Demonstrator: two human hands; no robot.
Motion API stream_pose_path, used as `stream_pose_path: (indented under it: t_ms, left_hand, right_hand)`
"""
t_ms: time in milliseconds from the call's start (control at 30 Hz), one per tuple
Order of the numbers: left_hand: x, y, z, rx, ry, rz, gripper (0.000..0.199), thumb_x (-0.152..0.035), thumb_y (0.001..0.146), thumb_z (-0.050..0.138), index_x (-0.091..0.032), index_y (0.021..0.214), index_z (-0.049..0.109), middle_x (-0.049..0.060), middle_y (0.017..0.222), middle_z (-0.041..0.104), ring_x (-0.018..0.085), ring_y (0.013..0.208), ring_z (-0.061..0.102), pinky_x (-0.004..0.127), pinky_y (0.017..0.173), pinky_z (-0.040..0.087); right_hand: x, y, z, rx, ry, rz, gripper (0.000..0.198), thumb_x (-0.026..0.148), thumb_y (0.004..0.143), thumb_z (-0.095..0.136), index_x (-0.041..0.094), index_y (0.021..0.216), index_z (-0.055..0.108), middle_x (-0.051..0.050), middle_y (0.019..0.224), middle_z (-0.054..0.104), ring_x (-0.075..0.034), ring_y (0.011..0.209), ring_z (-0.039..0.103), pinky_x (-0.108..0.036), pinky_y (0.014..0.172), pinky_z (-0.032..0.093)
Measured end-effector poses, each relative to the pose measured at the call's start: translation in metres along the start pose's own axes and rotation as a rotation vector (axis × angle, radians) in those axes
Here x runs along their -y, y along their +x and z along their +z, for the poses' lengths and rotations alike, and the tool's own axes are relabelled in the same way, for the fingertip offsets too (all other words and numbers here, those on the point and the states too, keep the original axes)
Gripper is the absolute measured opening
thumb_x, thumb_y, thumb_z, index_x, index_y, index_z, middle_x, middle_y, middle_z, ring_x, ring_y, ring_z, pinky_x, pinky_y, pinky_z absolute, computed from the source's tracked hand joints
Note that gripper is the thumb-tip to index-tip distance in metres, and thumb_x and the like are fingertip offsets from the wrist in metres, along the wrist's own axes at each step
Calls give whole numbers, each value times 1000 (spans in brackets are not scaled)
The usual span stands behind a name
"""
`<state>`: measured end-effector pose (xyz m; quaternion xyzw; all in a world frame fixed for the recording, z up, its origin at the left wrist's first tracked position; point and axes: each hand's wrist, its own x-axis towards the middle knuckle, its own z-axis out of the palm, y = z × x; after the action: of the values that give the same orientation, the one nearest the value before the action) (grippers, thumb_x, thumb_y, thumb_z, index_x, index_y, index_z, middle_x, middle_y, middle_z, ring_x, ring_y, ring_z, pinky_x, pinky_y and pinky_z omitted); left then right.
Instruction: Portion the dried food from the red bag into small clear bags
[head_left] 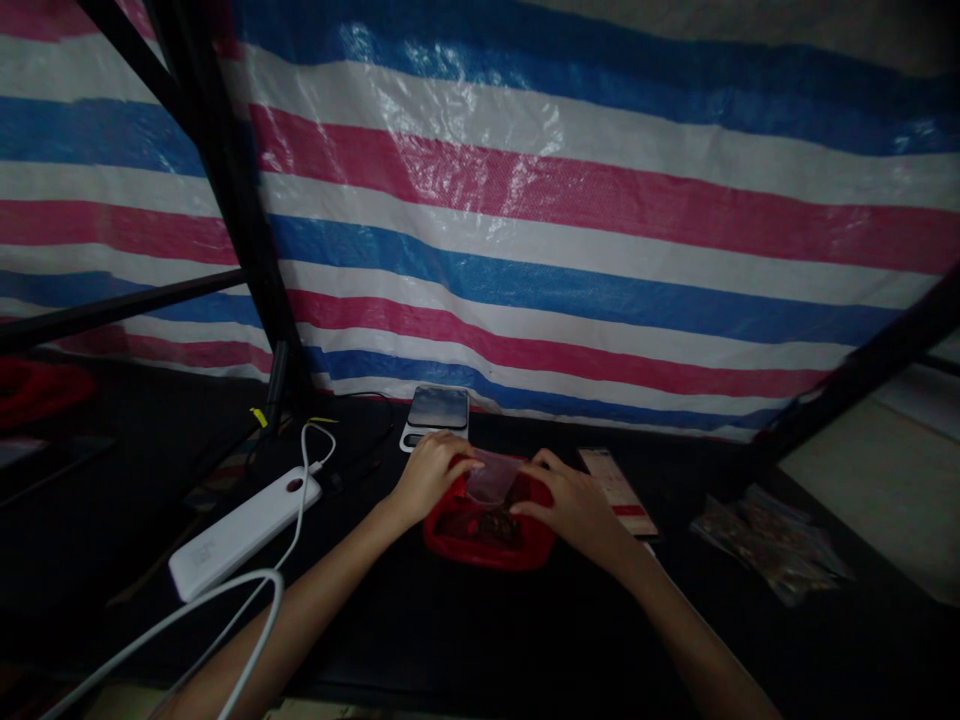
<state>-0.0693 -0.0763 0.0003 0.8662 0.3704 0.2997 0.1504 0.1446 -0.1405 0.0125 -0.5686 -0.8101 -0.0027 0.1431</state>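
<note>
Here's the left hand (441, 474) pinched on a clear bag (489, 480) between the 2 hands, over the red container (486, 560), while the right hand (564, 500) has thumb and fingers parted, hold unclear, so the bag could slip if that side's loose.

A white power bank (240, 535) is joined to a cable (301, 522), and a striped sheet (570, 185) is fronted by black bars (231, 205).

No lettering, label or number can be read.
</note>
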Motion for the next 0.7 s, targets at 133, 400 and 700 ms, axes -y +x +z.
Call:
stream_pose_path:
  t_ms: [133,400,700]
  left_hand:
    - [5,1,7,-40,-126,59,20,-36,79,52,-18,81,63,2,80,63,17,83,53,27,76,37]
    - [32,1,39,-14,-336,-10,17,-33,72,62,-18,78,66,2,81,65,15,79,55,25,74,38]
    - [36,-6,54,-9,-320,-88,12,-30,71,64,-19,69,66,0,71,65,14,72,55,24,69,37]
  right_hand:
    - [0,10,18,-78,162,97,20,40,80,49,27,87,63,0,91,56,-14,77,57,-26,67,41]
    - [-17,23,39,-192,501,177,16,34,76,53,23,79,65,0,76,56,-12,60,52,-24,56,39]
    - [-26,37,46,-294,798,140,18,32,75,55,19,77,67,-3,76,64,-15,67,55,-25,56,38]
